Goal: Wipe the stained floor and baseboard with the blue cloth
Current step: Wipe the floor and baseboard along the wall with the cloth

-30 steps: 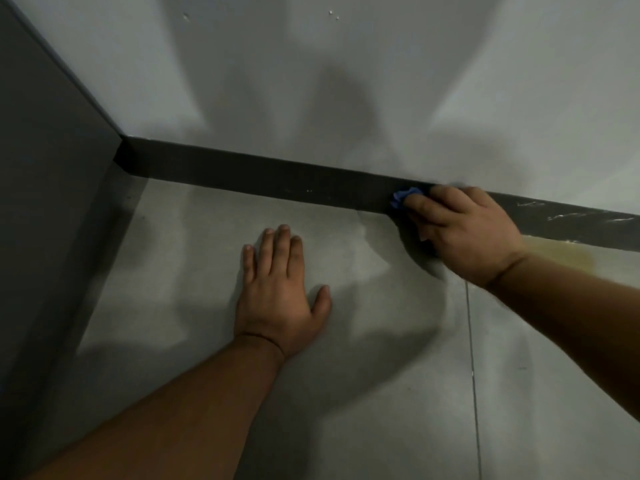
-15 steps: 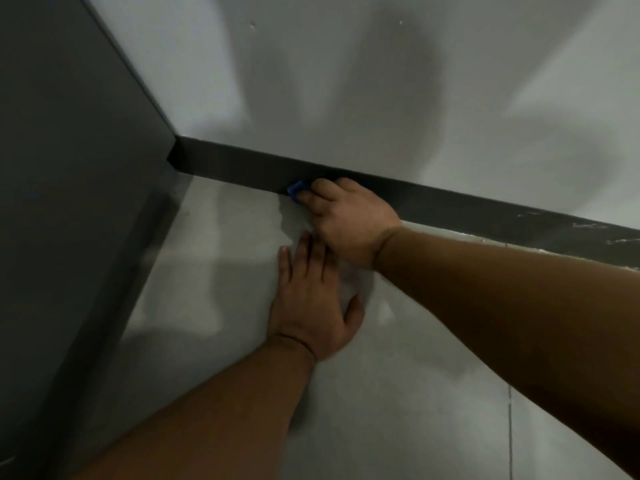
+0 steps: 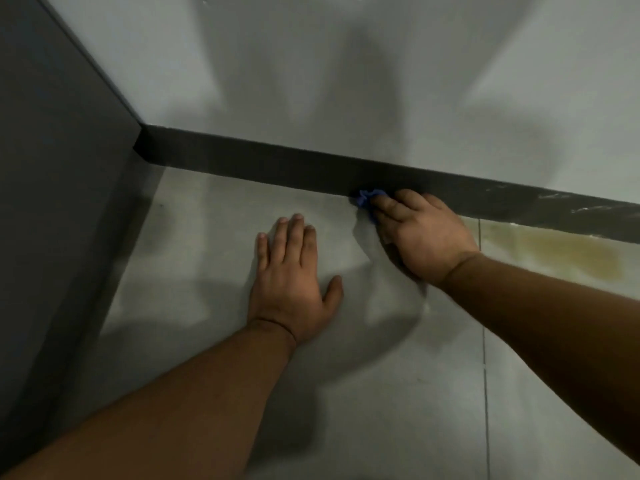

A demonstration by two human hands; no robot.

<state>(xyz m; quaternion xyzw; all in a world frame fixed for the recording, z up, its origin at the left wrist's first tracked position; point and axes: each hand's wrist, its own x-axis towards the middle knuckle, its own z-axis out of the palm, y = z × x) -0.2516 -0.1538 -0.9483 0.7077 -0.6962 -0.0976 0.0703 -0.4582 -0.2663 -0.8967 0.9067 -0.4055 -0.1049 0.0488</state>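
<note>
Your right hand curled over blue cloth, pressing it into seam where floor meets dark baseboard. Cloth mostly hidden under your fingers; bunched edge pokes out past fingertips, toward corner. Your left hand flat on floor, fingers close together, thumb out, holding nothing. Yellowish stain on floor right of your right wrist, just below baseboard.

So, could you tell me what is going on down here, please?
A person is cleaning a floor corner. The right hand presses a blue cloth where the grey floor meets the dark baseboard. The left hand lies flat on the floor, apparently as a brace. A yellowish stain on the floor to the right remains.
</note>
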